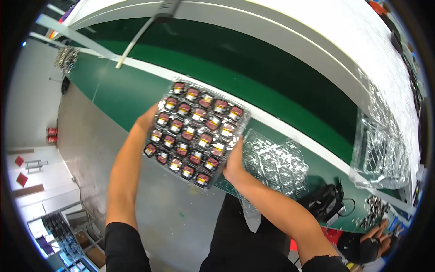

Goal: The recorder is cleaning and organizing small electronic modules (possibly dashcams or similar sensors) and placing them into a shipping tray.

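Over the near edge of the green tabletop [108, 84], a filled tray [244, 121] near clear trays [276, 158] is held at opposite sides, apparently for balance, the left hand [151, 116] and right hand [234, 162] clasping it, fingertips hidden, with small dark packs [198, 114] in rows.

Fingers of the left hand [149, 117] are concealed behind the clear plastic tray [245, 119]; those of the right hand [234, 162] are likewise largely obscured. Between the hands, markings on the black rounded-square pieces with red-and-white faces [188, 132] are too small to verify. Right of the right hand, glare prevents counting layers in the clear moulded plastic sheets [276, 158], partly covered by the right forearm [272, 204]. Beyond the left hand, a grey-headed pale rod [168, 8] is cut off by the upper edge. Far right of the right hand, scattered small parts [375, 211] are unidentifiable.
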The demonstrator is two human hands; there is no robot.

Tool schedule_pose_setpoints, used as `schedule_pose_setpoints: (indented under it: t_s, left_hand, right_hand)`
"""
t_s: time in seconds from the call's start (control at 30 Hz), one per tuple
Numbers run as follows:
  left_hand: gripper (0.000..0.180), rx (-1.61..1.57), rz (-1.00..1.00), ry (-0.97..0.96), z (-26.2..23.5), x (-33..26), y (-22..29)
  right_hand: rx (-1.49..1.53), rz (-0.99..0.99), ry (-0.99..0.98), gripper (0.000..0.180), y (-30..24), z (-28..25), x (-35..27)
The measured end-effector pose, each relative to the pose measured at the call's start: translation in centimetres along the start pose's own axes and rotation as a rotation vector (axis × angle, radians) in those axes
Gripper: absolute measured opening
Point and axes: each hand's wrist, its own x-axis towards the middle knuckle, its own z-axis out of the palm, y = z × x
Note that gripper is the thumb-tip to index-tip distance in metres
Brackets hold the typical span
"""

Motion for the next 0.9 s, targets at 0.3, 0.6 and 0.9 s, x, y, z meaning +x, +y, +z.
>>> schedule_pose_setpoints:
  t_s: [0.3,0.6,0.9]
  left_hand:
    - [0.053,0.319,0.148,0.656,-10.5,3.4,0.6]
    - [0.033,0.363,0.959,1.236,1.9,-9.6,-8.2]
    - [0.021,0.319,0.443,0.973,23.0,-26.5,-41.9]
  right_hand:
    - [-0.472,-0.075,0.131,0.057,-7.1,-3.6,-4.1]
    - [-2.29,-0.494,0.641,0.046,-19.7,-19.5,-14.3]
    - [-2.198,-0.194,0.455,0.032,-20.6,-20.9,-13.8]
